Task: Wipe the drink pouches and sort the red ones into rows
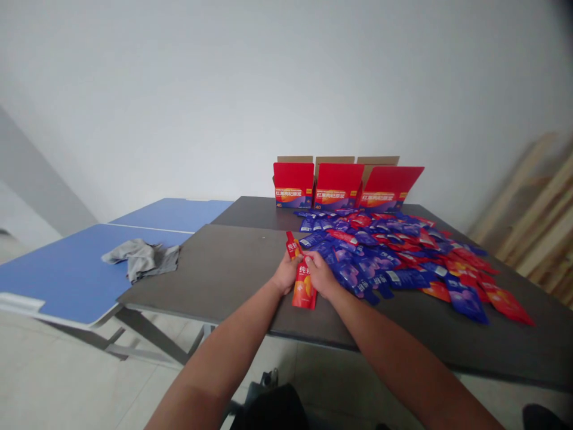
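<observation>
So, L hand [285, 276] & R hand [319, 274] both have fingers closed on two shiny red flat pouches w/ orange print [304, 291], overlapping, nr front edge of dark grey flat tabletop [237, 263]. Just R of them: big loose pile of glossy blue-purple & red flat pouches [358, 263]. Behind pile, 3 open red cardboard boxes w/ purple-orange fronts [339, 188] side by side. Far L, crumpled grey cloth [142, 258], partly on blue tabletop [76, 263].

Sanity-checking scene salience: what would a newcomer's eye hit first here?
The heap of purple and red pouches, spread over the right part of the dark table. Behind it stand three red boxes, flaps raised. Then the left hand and right hand, gripping red pouches at the heap's left.
</observation>
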`<state>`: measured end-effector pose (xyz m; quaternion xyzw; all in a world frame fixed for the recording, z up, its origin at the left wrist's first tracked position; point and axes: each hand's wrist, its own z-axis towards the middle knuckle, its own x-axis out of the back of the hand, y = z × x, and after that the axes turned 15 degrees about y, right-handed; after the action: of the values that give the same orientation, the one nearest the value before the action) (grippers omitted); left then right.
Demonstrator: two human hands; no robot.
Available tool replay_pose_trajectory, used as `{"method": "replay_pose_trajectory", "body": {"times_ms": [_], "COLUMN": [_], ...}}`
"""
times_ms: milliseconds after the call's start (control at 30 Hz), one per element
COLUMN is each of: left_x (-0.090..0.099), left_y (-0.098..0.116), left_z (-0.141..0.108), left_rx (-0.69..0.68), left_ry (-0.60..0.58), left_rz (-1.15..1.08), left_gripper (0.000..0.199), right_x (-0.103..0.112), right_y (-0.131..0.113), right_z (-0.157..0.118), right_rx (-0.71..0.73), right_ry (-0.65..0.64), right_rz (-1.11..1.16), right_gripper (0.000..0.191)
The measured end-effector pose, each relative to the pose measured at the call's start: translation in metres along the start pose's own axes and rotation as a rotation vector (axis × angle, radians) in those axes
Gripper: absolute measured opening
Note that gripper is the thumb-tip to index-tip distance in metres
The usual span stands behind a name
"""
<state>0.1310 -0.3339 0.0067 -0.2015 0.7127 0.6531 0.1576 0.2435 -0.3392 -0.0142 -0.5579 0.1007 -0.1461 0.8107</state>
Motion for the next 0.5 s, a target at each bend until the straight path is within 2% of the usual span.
{"method": "replay_pose_trajectory", "body": {"times_ms": [200,300,400,500], "left_x": [0.003,0.015,0.042,0.085], "left_y": [0.005,0.017,0.041,0.077], "left_z": [0.003,0.015,0.03,0.041], "left_rx": [0.03,0.045,-0.021,-0.11], "left_ry": [0.014,0.122,0.321,0.456], "left_rz": [-0.027,0.04,0.288,0.503], "left_gripper": [0.04,0.038,0.033,0.041], "right_x": [0.002,0.004,0.004,0.003], "right_y": [-0.001,0.001,0.006,0.007], "right_z": [0.003,0.004,0.005,0.006], "right_rx": [-0.125,-0.123,-0.116,-0.123], "right_ry": [-0.058,-0.056,-0.056,-0.06], "right_rz": [0.038,0.033,0.04,0.054], "right_gripper": [0.03,0.033,0.035,0.035]}}
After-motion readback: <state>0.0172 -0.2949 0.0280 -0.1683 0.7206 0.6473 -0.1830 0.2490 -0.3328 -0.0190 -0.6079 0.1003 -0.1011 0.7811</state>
